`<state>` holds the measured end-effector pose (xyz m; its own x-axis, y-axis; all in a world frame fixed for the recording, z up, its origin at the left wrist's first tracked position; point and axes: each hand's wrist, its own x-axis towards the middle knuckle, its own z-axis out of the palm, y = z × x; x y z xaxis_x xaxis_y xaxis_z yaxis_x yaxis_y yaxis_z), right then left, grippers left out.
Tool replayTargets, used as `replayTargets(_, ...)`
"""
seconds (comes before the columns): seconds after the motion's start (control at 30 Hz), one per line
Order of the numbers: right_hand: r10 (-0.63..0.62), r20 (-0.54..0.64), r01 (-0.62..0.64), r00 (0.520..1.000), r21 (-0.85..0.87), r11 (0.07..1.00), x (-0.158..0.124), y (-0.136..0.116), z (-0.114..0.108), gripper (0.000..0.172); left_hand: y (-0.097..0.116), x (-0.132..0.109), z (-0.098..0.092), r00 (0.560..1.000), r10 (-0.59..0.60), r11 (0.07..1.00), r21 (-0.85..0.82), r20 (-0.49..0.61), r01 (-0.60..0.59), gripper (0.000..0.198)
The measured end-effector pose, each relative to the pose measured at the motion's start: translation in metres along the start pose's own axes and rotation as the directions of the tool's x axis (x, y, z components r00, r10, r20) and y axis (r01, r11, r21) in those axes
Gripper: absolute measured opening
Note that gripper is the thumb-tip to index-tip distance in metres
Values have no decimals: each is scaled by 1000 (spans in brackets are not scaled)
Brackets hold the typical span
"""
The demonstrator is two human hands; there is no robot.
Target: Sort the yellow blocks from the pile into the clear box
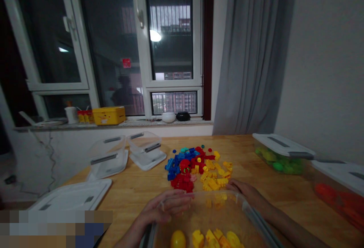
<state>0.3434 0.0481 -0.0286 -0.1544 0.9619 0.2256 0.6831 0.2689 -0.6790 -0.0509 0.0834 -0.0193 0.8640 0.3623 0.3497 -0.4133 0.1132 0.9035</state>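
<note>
In front of me stands a clear plastic box point(204, 221) with several yellow pieces point(213, 238) and a yellow egg-shaped piece point(178, 238) inside. My left hand point(167, 206) lies along its far left corner, fingers stretched out together, close to the red blocks point(182, 182). Beyond the box's far right corner, my right hand point(240, 187) reaches to the edge of the loose yellow blocks point(212, 181). Its fingers are small and partly hidden, so their grip is unclear. Blue blocks point(174, 164) lie to the left in the same pile.
Two clear boxes point(106, 151) point(144, 143) sit on white lids at the back left, and another white lid point(74, 195) lies nearer. To the right are lidded boxes of green pieces point(280, 160) and orange-red pieces point(338, 200). A windowsill point(142, 123) runs behind the wooden table point(131, 195).
</note>
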Motion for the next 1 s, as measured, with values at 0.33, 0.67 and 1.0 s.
replayTargets(0.33,63,281,-120,958,191,974,-6,-5,-25,46,-2,-4,-7,1000,-15,999,39,16,14,68)
replayTargets(0.67,106,279,-127,954,56,990,-10,6,-38,34,-7,-3,-11,1000,-1,1000,-1,14,1,67)
replayTargets(1.0,57,154,-54,986,-22,998,-11,2,-38,37,-3,-6,-7,1000,-19,998,52,5,19,73)
